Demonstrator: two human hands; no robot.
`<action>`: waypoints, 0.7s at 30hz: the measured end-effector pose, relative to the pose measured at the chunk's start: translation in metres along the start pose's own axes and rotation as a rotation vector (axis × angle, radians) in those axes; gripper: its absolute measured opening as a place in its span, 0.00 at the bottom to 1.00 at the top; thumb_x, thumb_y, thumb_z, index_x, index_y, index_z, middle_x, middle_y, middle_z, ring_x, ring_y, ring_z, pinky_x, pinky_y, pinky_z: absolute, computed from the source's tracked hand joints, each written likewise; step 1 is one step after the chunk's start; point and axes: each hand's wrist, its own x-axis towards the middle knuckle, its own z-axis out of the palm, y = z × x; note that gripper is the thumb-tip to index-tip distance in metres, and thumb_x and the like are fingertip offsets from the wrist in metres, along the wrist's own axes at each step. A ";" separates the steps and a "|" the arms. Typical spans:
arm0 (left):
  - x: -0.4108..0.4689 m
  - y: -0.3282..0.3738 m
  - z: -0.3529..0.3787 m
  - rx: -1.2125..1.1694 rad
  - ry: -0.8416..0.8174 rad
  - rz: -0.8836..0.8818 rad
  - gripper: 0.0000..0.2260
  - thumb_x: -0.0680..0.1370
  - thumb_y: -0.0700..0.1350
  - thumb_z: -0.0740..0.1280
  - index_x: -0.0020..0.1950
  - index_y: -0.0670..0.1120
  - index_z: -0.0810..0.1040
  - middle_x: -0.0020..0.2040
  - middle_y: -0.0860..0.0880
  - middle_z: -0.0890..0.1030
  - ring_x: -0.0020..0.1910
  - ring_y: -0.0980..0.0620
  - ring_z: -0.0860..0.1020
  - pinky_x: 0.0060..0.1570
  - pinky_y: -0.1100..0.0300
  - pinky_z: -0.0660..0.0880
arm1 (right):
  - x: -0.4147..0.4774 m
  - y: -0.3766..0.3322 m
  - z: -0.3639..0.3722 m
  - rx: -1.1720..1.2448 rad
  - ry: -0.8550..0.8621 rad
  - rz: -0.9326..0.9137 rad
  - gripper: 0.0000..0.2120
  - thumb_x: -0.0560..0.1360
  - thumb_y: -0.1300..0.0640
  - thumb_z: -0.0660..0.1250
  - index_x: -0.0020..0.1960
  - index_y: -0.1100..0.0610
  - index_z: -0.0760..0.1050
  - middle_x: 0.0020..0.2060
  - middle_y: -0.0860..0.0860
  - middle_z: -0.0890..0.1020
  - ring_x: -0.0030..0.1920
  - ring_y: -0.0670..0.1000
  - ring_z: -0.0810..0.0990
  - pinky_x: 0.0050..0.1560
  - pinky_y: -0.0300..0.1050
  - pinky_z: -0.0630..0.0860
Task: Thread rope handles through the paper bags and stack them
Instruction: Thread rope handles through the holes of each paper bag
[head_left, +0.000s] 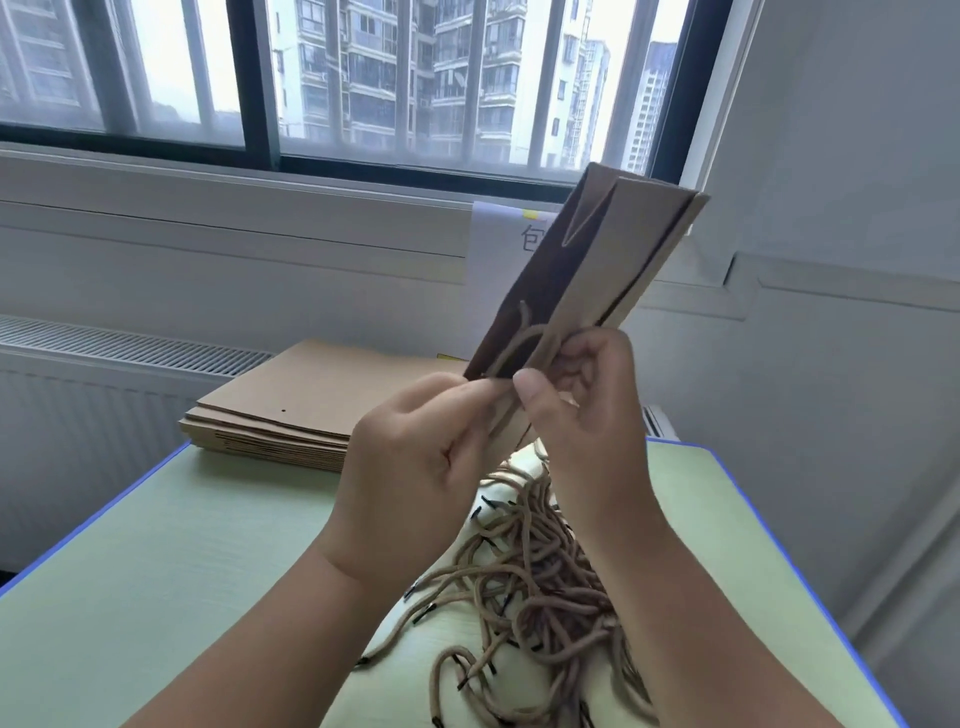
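Above table (156, 571), left hand (410, 467) and right hand (587, 415) pinch paper bag's (613, 260) near end.

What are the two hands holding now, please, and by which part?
Both hold the folded paper bag by its near end, at the rope handle: the left hand pinches the edge, the right hand grips beside it.

A pale green counter (156, 597) with a blue rim stands below a dark-framed window (171, 67), beyond the window rise grey apartment towers (384, 73), and below the window sit a white slatted vent grille (130, 347) and a white paper sign (493, 244) bearing a printed character.
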 end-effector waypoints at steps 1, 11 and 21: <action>0.000 0.003 0.001 0.009 -0.016 0.044 0.11 0.78 0.32 0.69 0.56 0.42 0.86 0.43 0.48 0.83 0.39 0.47 0.81 0.38 0.51 0.77 | 0.001 -0.007 -0.001 -0.003 0.024 -0.034 0.15 0.69 0.44 0.69 0.50 0.47 0.69 0.43 0.43 0.80 0.45 0.42 0.81 0.44 0.32 0.74; 0.001 0.020 0.012 0.206 -0.085 0.348 0.14 0.76 0.29 0.69 0.58 0.39 0.85 0.50 0.45 0.85 0.45 0.43 0.79 0.49 0.49 0.78 | 0.012 -0.016 -0.017 0.019 0.274 -0.110 0.11 0.78 0.68 0.61 0.53 0.54 0.74 0.42 0.40 0.81 0.45 0.41 0.80 0.48 0.33 0.73; 0.005 0.012 0.012 0.275 -0.049 0.199 0.19 0.76 0.51 0.76 0.65 0.50 0.78 0.56 0.49 0.77 0.52 0.46 0.76 0.56 0.50 0.74 | 0.018 -0.008 -0.041 0.388 0.321 0.087 0.13 0.82 0.68 0.61 0.63 0.59 0.76 0.57 0.53 0.84 0.61 0.54 0.81 0.66 0.59 0.75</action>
